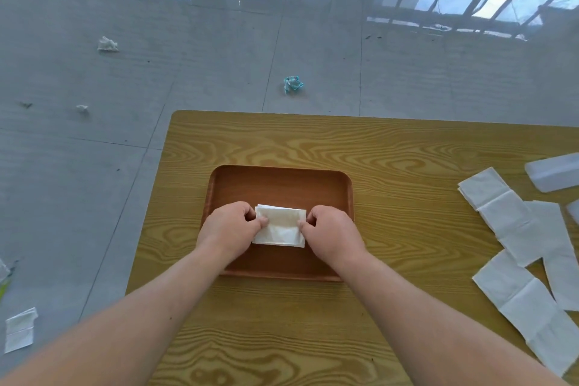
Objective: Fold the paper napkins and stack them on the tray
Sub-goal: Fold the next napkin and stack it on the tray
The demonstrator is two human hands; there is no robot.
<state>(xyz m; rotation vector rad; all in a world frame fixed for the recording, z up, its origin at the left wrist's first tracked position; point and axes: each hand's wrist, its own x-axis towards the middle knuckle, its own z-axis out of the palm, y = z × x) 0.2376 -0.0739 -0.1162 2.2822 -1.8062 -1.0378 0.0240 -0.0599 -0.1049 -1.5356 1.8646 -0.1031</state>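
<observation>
A brown wooden tray (279,180) lies in the middle of the wood-grain table. A folded white napkin (279,226) rests on the tray's near half, seemingly on top of other folded ones. My left hand (230,227) pinches its left edge and my right hand (329,233) pinches its right edge. Several unfolded white napkins (526,238) lie spread on the table at the right.
A translucent plastic case (554,171) sits at the table's far right edge. The table's left edge (150,213) drops to a grey floor with crumpled paper (293,84), other scraps (107,44) and a fallen napkin (20,329). A railing runs along the back.
</observation>
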